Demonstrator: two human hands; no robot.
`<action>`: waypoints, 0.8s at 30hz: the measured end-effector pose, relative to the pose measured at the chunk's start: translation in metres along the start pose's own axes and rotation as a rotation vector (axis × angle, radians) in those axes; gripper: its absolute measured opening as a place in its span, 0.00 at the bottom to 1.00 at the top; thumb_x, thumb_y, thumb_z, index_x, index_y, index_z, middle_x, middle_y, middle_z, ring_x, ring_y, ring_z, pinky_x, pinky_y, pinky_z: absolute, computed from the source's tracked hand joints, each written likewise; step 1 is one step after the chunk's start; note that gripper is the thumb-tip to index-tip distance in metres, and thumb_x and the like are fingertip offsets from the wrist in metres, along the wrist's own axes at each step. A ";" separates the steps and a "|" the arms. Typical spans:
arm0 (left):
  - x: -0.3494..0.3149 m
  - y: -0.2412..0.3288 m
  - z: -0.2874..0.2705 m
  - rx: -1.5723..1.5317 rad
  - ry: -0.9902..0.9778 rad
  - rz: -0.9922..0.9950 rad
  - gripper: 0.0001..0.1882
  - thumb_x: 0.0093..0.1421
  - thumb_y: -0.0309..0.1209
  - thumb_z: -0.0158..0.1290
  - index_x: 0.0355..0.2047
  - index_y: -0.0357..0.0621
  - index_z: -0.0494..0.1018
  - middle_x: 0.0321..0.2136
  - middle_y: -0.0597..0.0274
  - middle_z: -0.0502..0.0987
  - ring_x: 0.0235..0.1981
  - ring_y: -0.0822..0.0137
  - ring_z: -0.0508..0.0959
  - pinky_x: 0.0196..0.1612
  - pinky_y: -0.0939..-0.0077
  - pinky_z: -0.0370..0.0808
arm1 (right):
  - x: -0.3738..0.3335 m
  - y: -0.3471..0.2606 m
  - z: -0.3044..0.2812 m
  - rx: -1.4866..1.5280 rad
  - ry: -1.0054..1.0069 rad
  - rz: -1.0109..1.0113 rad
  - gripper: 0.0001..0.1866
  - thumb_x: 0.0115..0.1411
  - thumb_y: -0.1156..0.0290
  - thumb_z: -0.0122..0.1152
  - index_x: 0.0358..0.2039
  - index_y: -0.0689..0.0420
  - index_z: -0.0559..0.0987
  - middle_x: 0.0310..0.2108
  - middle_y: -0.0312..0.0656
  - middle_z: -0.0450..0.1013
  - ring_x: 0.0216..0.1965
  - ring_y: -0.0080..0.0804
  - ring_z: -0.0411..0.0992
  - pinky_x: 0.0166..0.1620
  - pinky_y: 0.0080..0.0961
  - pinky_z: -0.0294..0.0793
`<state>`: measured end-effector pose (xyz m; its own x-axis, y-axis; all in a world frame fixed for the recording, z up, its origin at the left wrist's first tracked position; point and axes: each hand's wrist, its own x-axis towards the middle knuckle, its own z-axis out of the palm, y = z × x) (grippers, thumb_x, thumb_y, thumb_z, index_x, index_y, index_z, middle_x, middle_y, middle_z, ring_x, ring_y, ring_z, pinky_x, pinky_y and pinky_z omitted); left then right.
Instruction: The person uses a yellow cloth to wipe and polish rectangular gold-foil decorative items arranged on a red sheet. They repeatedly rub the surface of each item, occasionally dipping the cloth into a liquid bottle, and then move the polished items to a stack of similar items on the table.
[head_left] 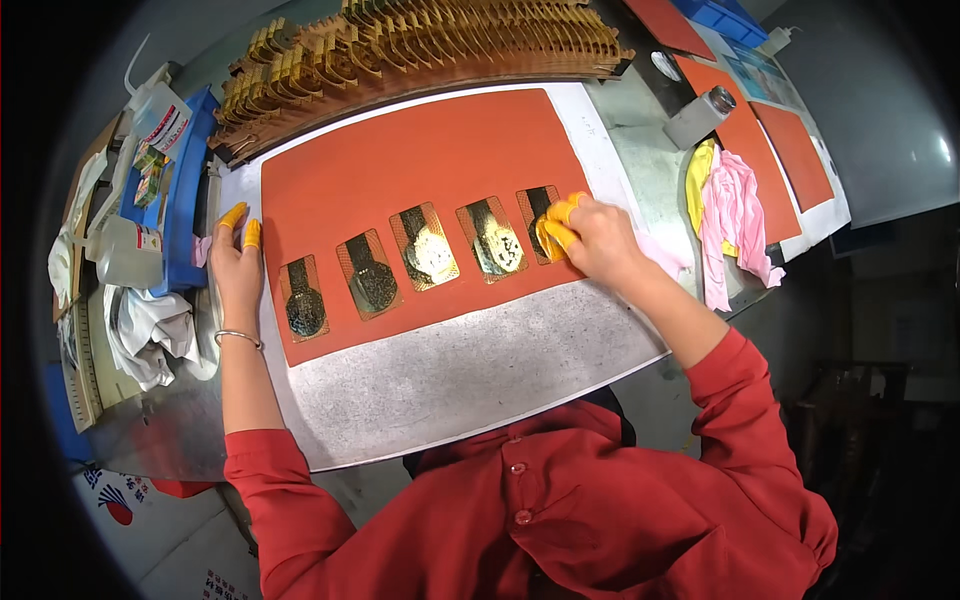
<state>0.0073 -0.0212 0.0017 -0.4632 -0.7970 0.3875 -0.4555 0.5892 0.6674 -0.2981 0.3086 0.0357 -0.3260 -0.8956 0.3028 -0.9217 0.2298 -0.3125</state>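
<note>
Five thin metal plates lie in a slanting row on an orange-red rubber mat (420, 150); each bears a dark and golden shiny pattern. My right hand (605, 245), with yellow finger cots, is closed on a folded yellow cloth (551, 242). It presses the cloth against the rightmost plate (538, 200), covering part of that plate. To its left lies a bright golden plate (491, 238), then the middle plate (425, 246). My left hand (238, 265) rests at the mat's left edge, its cot-covered fingers stretched out and holding nothing.
Behind the mat stands a long wooden rack (420, 50) full of upright brass-coloured plates. A blue tray (190, 200) with bottles sits at left, near white rags (155, 330). To the right are a grey bottle (700, 118) and pink cloth (735, 215).
</note>
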 end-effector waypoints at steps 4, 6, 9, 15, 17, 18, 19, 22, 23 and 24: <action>0.000 -0.002 -0.001 -0.056 0.011 -0.022 0.15 0.55 0.22 0.48 0.44 0.35 0.70 0.41 0.52 0.73 0.44 0.62 0.73 0.48 0.73 0.68 | 0.014 0.005 0.002 -0.024 -0.059 0.028 0.07 0.52 0.67 0.55 0.28 0.57 0.77 0.25 0.45 0.71 0.26 0.44 0.71 0.30 0.36 0.70; 0.000 -0.007 0.000 -0.094 0.009 -0.020 0.15 0.55 0.22 0.49 0.45 0.35 0.70 0.41 0.52 0.73 0.44 0.62 0.73 0.48 0.73 0.68 | 0.008 0.005 -0.001 0.025 -0.091 0.013 0.06 0.50 0.70 0.55 0.28 0.56 0.78 0.25 0.46 0.71 0.27 0.46 0.70 0.31 0.38 0.70; -0.001 -0.002 0.001 -0.087 0.025 -0.024 0.15 0.55 0.22 0.49 0.45 0.35 0.70 0.41 0.53 0.73 0.43 0.62 0.74 0.48 0.74 0.68 | -0.004 0.000 -0.005 0.036 -0.053 -0.040 0.07 0.52 0.68 0.56 0.28 0.58 0.76 0.24 0.45 0.71 0.26 0.44 0.71 0.29 0.35 0.70; -0.001 0.001 -0.001 -0.047 0.004 -0.030 0.15 0.56 0.24 0.49 0.45 0.36 0.70 0.41 0.54 0.73 0.43 0.63 0.73 0.47 0.74 0.68 | 0.015 0.009 -0.001 -0.036 -0.093 -0.025 0.07 0.51 0.69 0.56 0.29 0.56 0.78 0.25 0.45 0.71 0.27 0.45 0.71 0.30 0.37 0.70; -0.003 -0.008 0.001 -0.078 0.026 -0.026 0.16 0.56 0.24 0.48 0.45 0.36 0.70 0.41 0.55 0.73 0.43 0.64 0.73 0.47 0.74 0.68 | 0.006 0.009 -0.003 0.041 -0.132 -0.022 0.08 0.51 0.68 0.56 0.30 0.55 0.78 0.25 0.45 0.71 0.27 0.45 0.71 0.30 0.38 0.70; 0.001 -0.012 0.001 -0.047 0.027 -0.030 0.16 0.56 0.24 0.48 0.45 0.36 0.70 0.41 0.55 0.73 0.43 0.64 0.73 0.47 0.75 0.68 | 0.008 0.008 -0.003 0.030 -0.089 -0.032 0.07 0.51 0.69 0.56 0.29 0.57 0.78 0.25 0.45 0.71 0.26 0.45 0.71 0.30 0.36 0.70; -0.001 -0.010 0.002 -0.051 0.018 -0.031 0.15 0.56 0.24 0.48 0.45 0.36 0.70 0.41 0.54 0.73 0.43 0.64 0.73 0.47 0.75 0.68 | 0.004 0.005 -0.004 0.022 -0.061 -0.031 0.05 0.51 0.71 0.57 0.28 0.58 0.77 0.24 0.45 0.71 0.26 0.44 0.71 0.30 0.34 0.71; 0.004 -0.004 0.001 -0.069 -0.001 -0.048 0.15 0.57 0.24 0.48 0.45 0.35 0.70 0.41 0.54 0.73 0.43 0.63 0.73 0.48 0.75 0.67 | 0.021 0.008 -0.005 -0.002 -0.082 -0.001 0.05 0.52 0.71 0.57 0.28 0.58 0.77 0.23 0.45 0.71 0.26 0.43 0.71 0.30 0.33 0.71; 0.002 -0.006 0.001 -0.079 -0.002 -0.046 0.15 0.57 0.24 0.48 0.45 0.35 0.70 0.41 0.54 0.73 0.44 0.64 0.73 0.48 0.75 0.67 | 0.020 0.008 -0.007 -0.017 -0.084 -0.018 0.05 0.51 0.71 0.57 0.27 0.58 0.77 0.23 0.45 0.71 0.26 0.43 0.71 0.29 0.32 0.71; -0.001 -0.008 0.000 -0.090 -0.002 -0.044 0.15 0.56 0.24 0.48 0.45 0.35 0.70 0.41 0.54 0.73 0.44 0.64 0.73 0.48 0.75 0.67 | 0.012 0.010 -0.008 0.011 -0.114 -0.014 0.06 0.51 0.69 0.56 0.27 0.57 0.77 0.24 0.45 0.71 0.26 0.43 0.71 0.29 0.35 0.70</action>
<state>0.0114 -0.0257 -0.0040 -0.4462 -0.8213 0.3556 -0.4050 0.5396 0.7381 -0.3127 0.3034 0.0430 -0.2866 -0.9363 0.2032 -0.9233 0.2133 -0.3195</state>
